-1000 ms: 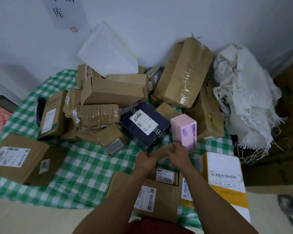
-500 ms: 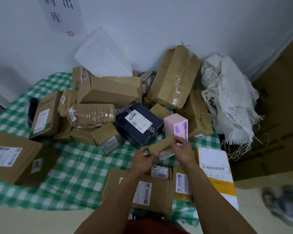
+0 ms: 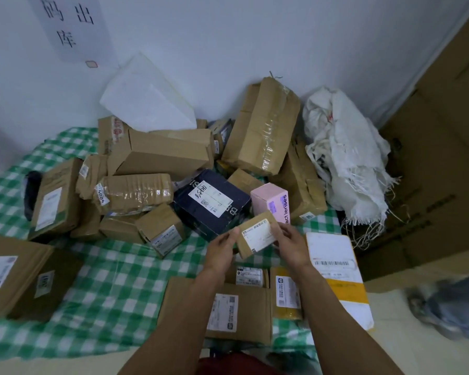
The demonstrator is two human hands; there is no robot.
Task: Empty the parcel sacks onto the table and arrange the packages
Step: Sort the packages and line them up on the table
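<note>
Holding a small brown cardboard parcel with a white label [image 3: 256, 234] at centre frame, the left hand [image 3: 220, 253] and right hand [image 3: 291, 246] pinch its two ends, fingers curled, above the green-checked tablecloth [image 3: 106, 280], just below the pink carton [image 3: 271, 203] and dark blue box [image 3: 213, 203]; a crumpled white woven sack [image 3: 347, 155] lies upper right.

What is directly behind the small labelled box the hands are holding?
A pink contact lenses box stands behind the small labelled box, with a navy box beside it. The pink box's base is covered.
</note>
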